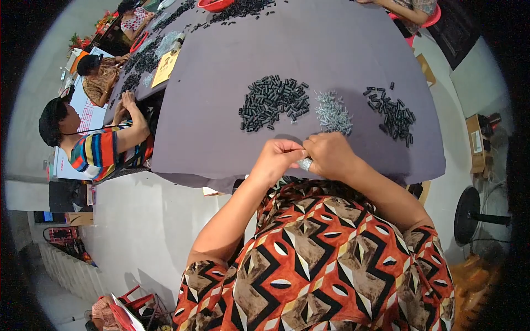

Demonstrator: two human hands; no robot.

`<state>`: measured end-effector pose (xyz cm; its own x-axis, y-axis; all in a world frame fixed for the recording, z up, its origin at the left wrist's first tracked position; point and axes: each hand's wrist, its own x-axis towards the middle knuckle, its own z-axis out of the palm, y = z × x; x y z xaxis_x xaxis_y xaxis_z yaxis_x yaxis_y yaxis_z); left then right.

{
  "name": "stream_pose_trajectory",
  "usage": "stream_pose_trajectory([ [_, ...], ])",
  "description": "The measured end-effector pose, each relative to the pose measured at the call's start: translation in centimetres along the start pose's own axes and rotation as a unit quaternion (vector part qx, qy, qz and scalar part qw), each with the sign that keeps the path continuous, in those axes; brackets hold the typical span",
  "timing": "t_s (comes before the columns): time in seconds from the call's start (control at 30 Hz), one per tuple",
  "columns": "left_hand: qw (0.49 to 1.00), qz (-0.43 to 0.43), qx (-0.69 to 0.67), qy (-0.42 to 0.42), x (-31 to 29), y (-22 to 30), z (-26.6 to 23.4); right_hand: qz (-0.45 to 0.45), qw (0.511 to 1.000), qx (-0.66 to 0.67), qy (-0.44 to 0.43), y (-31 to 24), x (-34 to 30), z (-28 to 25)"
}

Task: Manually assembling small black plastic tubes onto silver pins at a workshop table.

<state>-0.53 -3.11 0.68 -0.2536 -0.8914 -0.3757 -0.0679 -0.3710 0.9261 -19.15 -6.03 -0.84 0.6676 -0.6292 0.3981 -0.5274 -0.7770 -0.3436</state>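
My left hand (280, 159) and my right hand (330, 155) meet at the near edge of the table. Thumb and fingers of the left are pinched together against the right; what they pinch is too small to make out. Curled fingers of my right hand close round a small bunch of shiny, clear-grey pieces (305, 164), which shows below the fingertips. Just beyond the hands lies a pile of similar clear-grey pieces (333, 113). To its left is a large heap of short black cylindrical parts (273, 102). A smaller group of black parts (393, 113) is spread to the right.
A grey cloth covers the table (210, 71). Farther off are a red basin (215, 4), more black parts (237, 12) and a yellow booklet (165, 69). Several people sit along the left side, the nearest in a striped shirt (102, 151). A black fan (468, 215) stands at right.
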Motion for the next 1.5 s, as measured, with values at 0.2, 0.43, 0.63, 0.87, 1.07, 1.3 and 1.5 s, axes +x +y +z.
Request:
stream_pose_trajectory([
  [0.2, 0.997, 0.066, -0.034, 0.023, -0.3, -0.3, 0.4, 0.104, 0.994, 0.020, 0.014, 0.5, -0.6, -2.4],
  [0.43, 0.857, 0.301, 0.373, 0.190, 3.4, 3.5, -0.2, 0.256, 0.957, -0.115, 0.073, 7.8, -3.1, -7.7],
  [0.63, 0.753, 0.281, 0.567, 0.184, 5.5, 3.9, -0.2, 0.330, 0.934, -0.122, 0.056, 9.6, -4.9, -8.6],
  [0.87, 0.792, 0.252, 0.529, 0.173, 5.4, 4.6, -0.4, 0.231, 0.958, -0.065, 0.156, 6.8, -3.5, -7.5],
  [1.07, 0.905, 0.230, 0.280, 0.222, 2.8, 3.6, -2.4, 0.096, 0.987, 0.014, 0.127, 3.0, -1.1, -4.7],
  [1.3, 0.958, 0.188, 0.112, 0.184, 0.3, -0.3, -1.7, 0.021, 0.993, 0.035, 0.114, 2.1, 3.5, -0.3],
  [1.5, 0.925, 0.243, 0.163, 0.244, 0.6, -2.3, -1.2, 0.022, 0.992, 0.039, 0.115, 2.0, 4.7, 1.0],
])
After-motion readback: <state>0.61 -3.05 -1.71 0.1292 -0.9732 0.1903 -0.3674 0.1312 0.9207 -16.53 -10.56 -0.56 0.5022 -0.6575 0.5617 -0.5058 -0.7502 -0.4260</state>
